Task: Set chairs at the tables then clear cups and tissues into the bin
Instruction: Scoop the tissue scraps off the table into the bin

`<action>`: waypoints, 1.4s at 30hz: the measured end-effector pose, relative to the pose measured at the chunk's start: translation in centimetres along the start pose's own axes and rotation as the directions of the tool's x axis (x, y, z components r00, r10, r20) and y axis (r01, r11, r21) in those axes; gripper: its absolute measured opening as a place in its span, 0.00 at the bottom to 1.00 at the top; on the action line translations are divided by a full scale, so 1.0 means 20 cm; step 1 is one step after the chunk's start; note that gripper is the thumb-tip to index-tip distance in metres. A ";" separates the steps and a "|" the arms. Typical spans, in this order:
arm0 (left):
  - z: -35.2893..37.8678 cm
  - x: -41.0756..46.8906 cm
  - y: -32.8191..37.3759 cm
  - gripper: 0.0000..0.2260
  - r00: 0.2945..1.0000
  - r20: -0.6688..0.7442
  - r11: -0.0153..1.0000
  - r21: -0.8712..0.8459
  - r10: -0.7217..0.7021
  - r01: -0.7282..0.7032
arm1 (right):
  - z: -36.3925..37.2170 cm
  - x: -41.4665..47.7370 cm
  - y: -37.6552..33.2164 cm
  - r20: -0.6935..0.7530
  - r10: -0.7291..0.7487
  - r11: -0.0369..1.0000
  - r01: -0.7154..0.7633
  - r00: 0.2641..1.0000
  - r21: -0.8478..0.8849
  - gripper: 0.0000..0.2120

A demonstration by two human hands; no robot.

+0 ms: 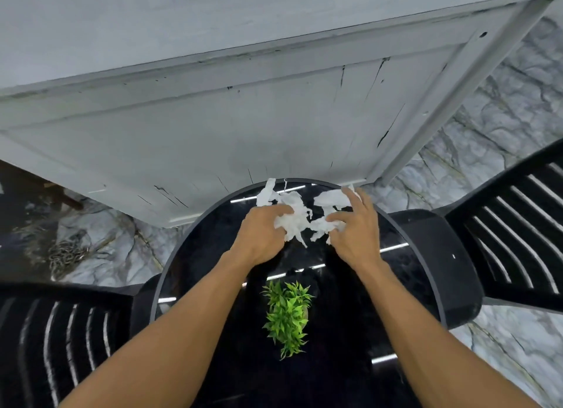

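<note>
White torn tissues (294, 217) at far edge of glossy black desk (207, 255), bunched in curled left hand (262, 234), pinched by right hand (355, 224); green plant (288, 313) nearer.

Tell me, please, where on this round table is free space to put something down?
Bare tabletop lies left of the plant toward the left chair, and right of the plant toward the right chair. The far edge is crowded: left hand and right hand both grip torn tissues there.

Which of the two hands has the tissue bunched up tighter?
The left hand: its fingers curl round a wad of tissue, while the right hand spreads its fingers wider over the rest.
</note>
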State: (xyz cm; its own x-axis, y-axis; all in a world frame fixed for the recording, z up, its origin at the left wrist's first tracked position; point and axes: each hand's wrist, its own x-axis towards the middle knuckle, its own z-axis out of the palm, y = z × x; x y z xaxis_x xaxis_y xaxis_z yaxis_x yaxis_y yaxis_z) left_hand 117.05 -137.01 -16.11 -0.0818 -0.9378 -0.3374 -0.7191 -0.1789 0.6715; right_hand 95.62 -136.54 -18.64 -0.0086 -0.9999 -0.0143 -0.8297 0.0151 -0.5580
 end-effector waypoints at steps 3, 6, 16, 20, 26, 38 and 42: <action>-0.11 0.09 0.02 0.17 0.995 -0.103 1.000 -0.010 0.007 -0.008 | 0.03 0.12 0.00 0.217 0.012 0.995 0.010 0.976 -0.103 0.16; -0.16 0.18 -0.01 0.16 0.990 -0.135 0.998 -0.052 -0.047 0.040 | 0.06 0.10 0.00 0.312 0.137 0.987 -0.103 0.940 -0.123 0.17; -0.05 0.27 -0.11 0.12 0.998 -0.065 0.998 0.052 -0.020 0.023 | 0.09 -0.08 -0.02 0.139 0.167 0.980 -0.180 0.976 0.089 0.16; -0.05 0.22 -0.11 0.13 0.982 -0.151 0.992 -0.073 -0.114 0.103 | 0.11 -0.08 0.00 0.172 0.165 0.983 -0.175 0.971 0.046 0.12; -0.05 0.22 0.04 0.19 0.983 -0.172 0.998 0.001 0.070 -0.071 | 0.07 -0.13 -0.07 0.242 0.240 0.969 -0.247 0.940 0.001 0.17; 0.04 0.12 -0.03 0.16 0.999 0.046 0.977 0.214 -0.014 0.003 | 0.07 -0.19 -0.04 0.199 0.276 0.956 -0.249 0.940 -0.153 0.12; -0.06 -0.06 -0.05 0.15 0.994 -0.099 0.997 0.065 -0.043 0.049 | 0.02 -0.15 -0.03 0.221 0.321 0.934 -0.346 0.921 0.089 0.25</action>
State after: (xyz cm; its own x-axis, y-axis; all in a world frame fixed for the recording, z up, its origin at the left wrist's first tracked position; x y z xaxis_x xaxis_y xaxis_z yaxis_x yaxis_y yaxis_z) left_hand 118.74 -136.07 -15.63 0.0177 -0.9542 -0.2987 -0.7653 -0.2052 0.6101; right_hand 96.27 -133.55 -18.59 -0.1505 -0.9145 -0.3754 -0.7220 0.3611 -0.5901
